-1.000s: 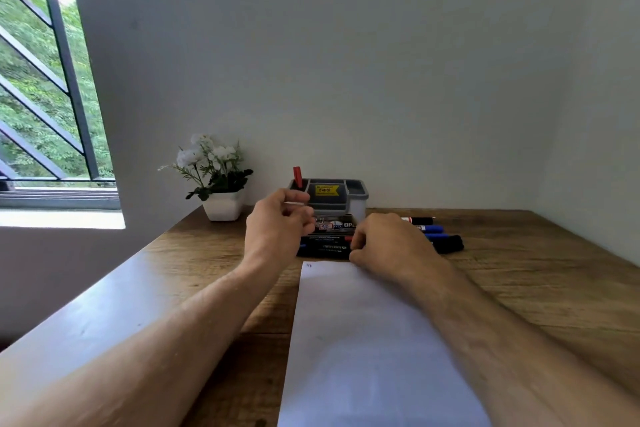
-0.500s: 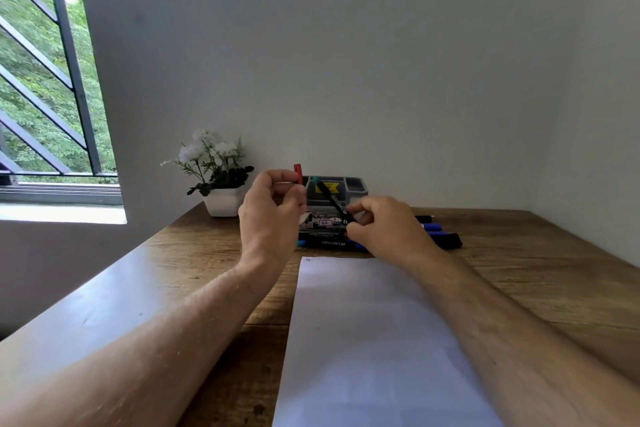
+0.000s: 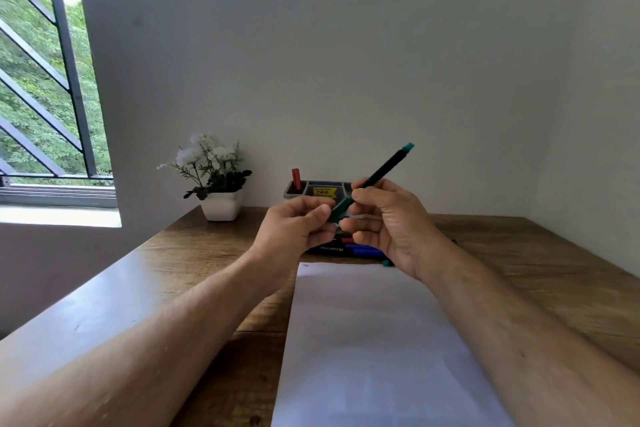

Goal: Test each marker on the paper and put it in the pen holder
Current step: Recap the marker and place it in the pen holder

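I see the right hand (image 3: 391, 222) gripping a green marker (image 3: 377, 174) tilted above the paper (image 3: 374, 340); the left hand (image 3: 294, 229) pinches its cap (image 3: 339, 209). Holder (image 3: 320, 189) behind, other markers (image 3: 360, 249) below.

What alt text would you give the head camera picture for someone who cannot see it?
Two bare hands hold a green marker above a white paper on a wooden table: the left hand pinches its cap, the right hand grips its barrel. Behind stand a grey pen holder and more markers.
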{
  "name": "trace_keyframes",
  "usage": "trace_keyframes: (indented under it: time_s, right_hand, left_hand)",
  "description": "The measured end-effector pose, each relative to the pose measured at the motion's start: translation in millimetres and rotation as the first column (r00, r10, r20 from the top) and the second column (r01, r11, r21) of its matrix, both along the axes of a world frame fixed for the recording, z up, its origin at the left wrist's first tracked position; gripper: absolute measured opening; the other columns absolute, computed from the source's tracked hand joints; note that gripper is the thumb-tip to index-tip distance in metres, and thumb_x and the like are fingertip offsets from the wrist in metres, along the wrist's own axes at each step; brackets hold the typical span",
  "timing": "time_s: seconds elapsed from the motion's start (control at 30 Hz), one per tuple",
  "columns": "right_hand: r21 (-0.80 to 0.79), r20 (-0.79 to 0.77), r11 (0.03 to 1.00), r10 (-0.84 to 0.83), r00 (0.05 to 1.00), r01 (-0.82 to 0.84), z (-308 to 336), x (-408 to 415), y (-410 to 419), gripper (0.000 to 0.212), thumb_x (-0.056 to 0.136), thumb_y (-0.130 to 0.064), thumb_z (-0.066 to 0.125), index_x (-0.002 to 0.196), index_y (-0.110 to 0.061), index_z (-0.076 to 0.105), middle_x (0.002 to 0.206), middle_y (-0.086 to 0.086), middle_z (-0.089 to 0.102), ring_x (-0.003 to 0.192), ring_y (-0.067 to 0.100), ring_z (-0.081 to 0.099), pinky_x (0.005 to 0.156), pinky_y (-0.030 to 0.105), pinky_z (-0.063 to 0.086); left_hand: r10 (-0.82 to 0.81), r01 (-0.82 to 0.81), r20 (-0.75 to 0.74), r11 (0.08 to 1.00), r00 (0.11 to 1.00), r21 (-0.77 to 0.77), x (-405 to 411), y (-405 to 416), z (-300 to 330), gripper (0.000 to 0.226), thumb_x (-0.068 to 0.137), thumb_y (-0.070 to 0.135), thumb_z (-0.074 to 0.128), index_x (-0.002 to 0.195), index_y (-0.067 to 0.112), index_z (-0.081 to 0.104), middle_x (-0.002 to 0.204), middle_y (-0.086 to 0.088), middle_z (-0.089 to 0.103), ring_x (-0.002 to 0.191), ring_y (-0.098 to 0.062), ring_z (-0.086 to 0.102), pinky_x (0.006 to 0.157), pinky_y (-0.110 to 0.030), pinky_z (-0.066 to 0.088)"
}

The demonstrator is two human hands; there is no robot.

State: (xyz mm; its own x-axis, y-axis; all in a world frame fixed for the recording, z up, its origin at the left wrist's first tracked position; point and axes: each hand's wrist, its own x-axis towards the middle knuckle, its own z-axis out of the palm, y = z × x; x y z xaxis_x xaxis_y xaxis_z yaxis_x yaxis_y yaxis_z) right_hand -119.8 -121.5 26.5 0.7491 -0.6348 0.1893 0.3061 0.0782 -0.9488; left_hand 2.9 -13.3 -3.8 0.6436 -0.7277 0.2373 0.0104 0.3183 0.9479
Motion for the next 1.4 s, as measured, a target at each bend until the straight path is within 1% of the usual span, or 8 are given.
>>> trace_keyframes:
  time_s: [0.27, 0.37, 0.43, 0.57, 0.7, 1.07, 1.2, 1.4]
  right_hand:
    - [0.1, 0.008, 0.942, 0.321, 0.947, -0.32, 10, -16, -3, 0.039, 0.097, -0.01, 0.038, 0.11, 0.002, 0.073, 0.097, 0.024, 0.075, 0.072, 0.027, 0.075, 0.054, 0.03, 0.061]
    - [0.101, -0.057, 0.922, 0.379, 0.923, -0.373, 14, -22, -4, 0.036, 0.092, -0.024, 0.058, 0.111, 0.003, 0.073, 0.098, 0.023, 0.074, 0.068, 0.025, 0.075, 0.056, 0.03, 0.06]
    - [0.066, -0.173, 0.936, 0.353, 0.92, -0.347, 13, -22, -1, 0.035, 0.084, -0.023, 0.071, 0.11, 0.001, 0.072, 0.093, 0.018, 0.075, 0.062, 0.019, 0.072, 0.054, 0.027, 0.061]
    - [-0.018, -0.329, 0.966, 0.239, 0.914, -0.259, 8, -18, 2, 0.025, 0.089, -0.013, 0.069, 0.111, -0.002, 0.07, 0.083, 0.011, 0.072, 0.054, 0.013, 0.061, 0.041, 0.022, 0.051]
    - [-0.217, -0.352, 0.963, 0.073, 0.933, -0.157, 8, -13, 2, 0.018, 0.093, -0.02, 0.066, 0.102, -0.005, 0.07, 0.074, 0.005, 0.067, 0.044, 0.009, 0.044, 0.034, 0.019, 0.031]
    - [-0.612, -0.324, 0.788, -0.325, 0.888, 0.065, 3, -5, 4, 0.045, 0.087, -0.052, 0.068, 0.069, -0.011, 0.074, 0.04, -0.008, 0.054, 0.033, 0.003, 0.044, 0.042, 0.019, 0.037]
    - [-0.559, -0.335, 0.825, -0.318, 0.887, 0.085, 0, -7, 0, 0.048, 0.09, -0.052, 0.064, 0.068, -0.01, 0.071, 0.041, -0.006, 0.051, 0.031, 0.005, 0.041, 0.035, 0.017, 0.032]
    - [-0.296, -0.251, 0.954, -0.127, 0.96, 0.048, -13, 6, 5, 0.017, 0.097, -0.012, 0.058, 0.111, -0.019, 0.065, 0.078, 0.013, 0.072, 0.047, 0.013, 0.051, 0.04, 0.025, 0.039]
  left_hand:
    - [-0.109, 0.09, -0.089, 0.977, 0.99, -0.191, -1, 9, 10, 0.021, 0.094, -0.007, 0.052, 0.102, 0.003, 0.069, 0.093, -0.012, 0.075, 0.082, -0.019, 0.073, 0.069, -0.024, 0.06]
    - [-0.108, 0.103, -0.021, 0.983, 0.994, -0.152, -1, 12, 10, 0.023, 0.096, -0.006, 0.05, 0.102, 0.005, 0.07, 0.089, -0.013, 0.074, 0.08, -0.02, 0.072, 0.072, -0.027, 0.061]
    - [-0.102, 0.103, 0.013, 0.985, 0.995, -0.139, -2, 10, 8, 0.025, 0.097, -0.007, 0.048, 0.106, 0.004, 0.069, 0.09, -0.014, 0.073, 0.08, -0.02, 0.071, 0.075, -0.029, 0.061]
    - [-0.075, 0.071, -0.019, 0.981, 0.997, -0.178, -5, 8, 8, 0.023, 0.098, -0.001, 0.05, 0.113, 0.004, 0.067, 0.091, -0.012, 0.075, 0.074, -0.016, 0.072, 0.067, -0.025, 0.06]
    - [-0.049, 0.043, -0.024, 0.98, 0.999, -0.192, -2, 8, 8, 0.018, 0.092, 0.006, 0.059, 0.108, 0.004, 0.069, 0.091, -0.014, 0.074, 0.069, -0.014, 0.07, 0.064, -0.022, 0.059]
    - [0.009, -0.027, -0.072, 0.968, 0.997, -0.251, 1, 4, 10, 0.015, 0.091, 0.004, 0.061, 0.104, 0.005, 0.069, 0.091, -0.009, 0.075, 0.084, -0.016, 0.072, 0.072, -0.022, 0.059]
    - [0.154, -0.177, -0.111, 0.954, 0.982, -0.24, 11, 8, 13, 0.018, 0.096, 0.002, 0.057, 0.108, 0.007, 0.069, 0.093, -0.007, 0.073, 0.083, -0.013, 0.071, 0.071, -0.021, 0.058]
    - [0.184, -0.184, 0.024, 0.983, 0.983, 0.002, 3, 7, 13, 0.035, 0.101, -0.004, 0.035, 0.101, 0.01, 0.067, 0.08, -0.007, 0.062, 0.076, -0.018, 0.06, 0.07, -0.032, 0.053]
